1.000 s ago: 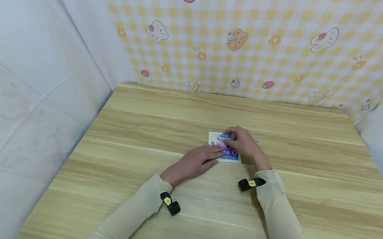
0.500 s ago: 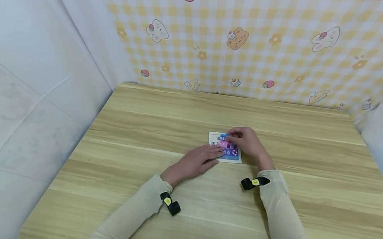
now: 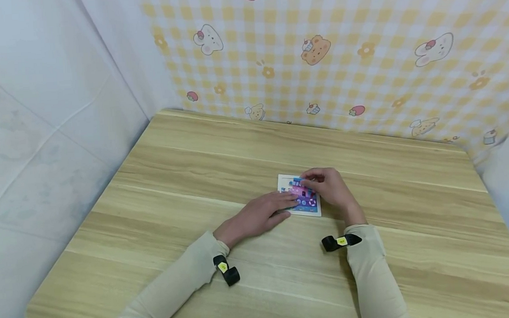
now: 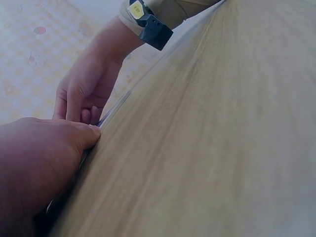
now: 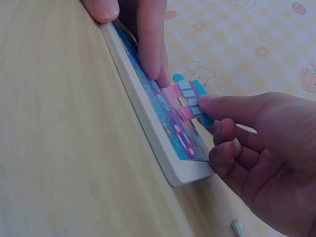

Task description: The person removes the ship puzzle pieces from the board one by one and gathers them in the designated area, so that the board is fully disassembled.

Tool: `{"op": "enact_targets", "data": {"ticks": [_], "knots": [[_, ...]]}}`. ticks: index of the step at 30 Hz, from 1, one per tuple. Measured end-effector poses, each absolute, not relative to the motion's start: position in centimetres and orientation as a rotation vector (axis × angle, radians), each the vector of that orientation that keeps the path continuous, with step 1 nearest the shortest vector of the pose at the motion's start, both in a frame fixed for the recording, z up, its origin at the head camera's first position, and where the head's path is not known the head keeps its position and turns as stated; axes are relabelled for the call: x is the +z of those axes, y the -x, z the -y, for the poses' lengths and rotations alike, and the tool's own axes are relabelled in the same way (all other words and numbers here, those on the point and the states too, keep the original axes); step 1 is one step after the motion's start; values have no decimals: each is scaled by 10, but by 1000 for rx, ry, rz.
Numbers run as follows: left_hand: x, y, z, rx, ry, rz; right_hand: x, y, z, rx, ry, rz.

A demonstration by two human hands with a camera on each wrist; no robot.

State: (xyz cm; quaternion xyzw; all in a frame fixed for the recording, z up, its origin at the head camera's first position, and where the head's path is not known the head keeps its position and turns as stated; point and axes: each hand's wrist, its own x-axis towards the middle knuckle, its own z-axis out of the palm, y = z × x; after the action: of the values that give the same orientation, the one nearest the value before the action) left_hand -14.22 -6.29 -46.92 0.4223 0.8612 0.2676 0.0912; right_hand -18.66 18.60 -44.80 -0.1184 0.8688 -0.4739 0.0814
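A small white-framed jigsaw puzzle [image 3: 316, 213] with a pink, purple and blue ship picture lies on the table. My left hand [image 3: 261, 215] rests across its left side, straight fingers on the picture and thumb by the near edge. Over the upper right part, my right hand [image 3: 331, 188] pinches a blue puzzle piece [image 5: 187, 94] with pale windows between thumb and fingers. In the right wrist view this piece is tilted up from the board, its lower edge at the pink part of the picture. The left wrist view shows both hands [image 4: 89, 89] meeting at the puzzle's edge.
The wood-grain table [image 3: 185, 162] reaches back to a yellow checked curtain [image 3: 274, 47]. A small thin piece [image 5: 238, 228] lies on the table beyond the frame's corner in the right wrist view. White sheeting [image 3: 53, 116] hangs at the left.
My right hand has shifted slightly right, uncovering more of the ship picture. A bit of blue beside that hand a second ago is hidden now. My left hand stays in place.
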Motion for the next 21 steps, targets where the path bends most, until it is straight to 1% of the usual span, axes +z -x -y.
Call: {"op": "enact_targets", "data": {"ticks": [7, 11, 15, 21], "knots": [[-469, 141, 64, 810, -1240, -2553, -444, 185, -190, -1449, 261, -2585], [-470, 140, 64, 819, -1243, -2555, -436, 180, -204, -1428, 251, -2606], [-470, 138, 64, 820, -1243, -2543, -428, 168, -233, -1393, 238, -2652], [-469, 137, 66, 819, -1227, -2569, -423, 148, -291, -1321, 126, -2708]]}}
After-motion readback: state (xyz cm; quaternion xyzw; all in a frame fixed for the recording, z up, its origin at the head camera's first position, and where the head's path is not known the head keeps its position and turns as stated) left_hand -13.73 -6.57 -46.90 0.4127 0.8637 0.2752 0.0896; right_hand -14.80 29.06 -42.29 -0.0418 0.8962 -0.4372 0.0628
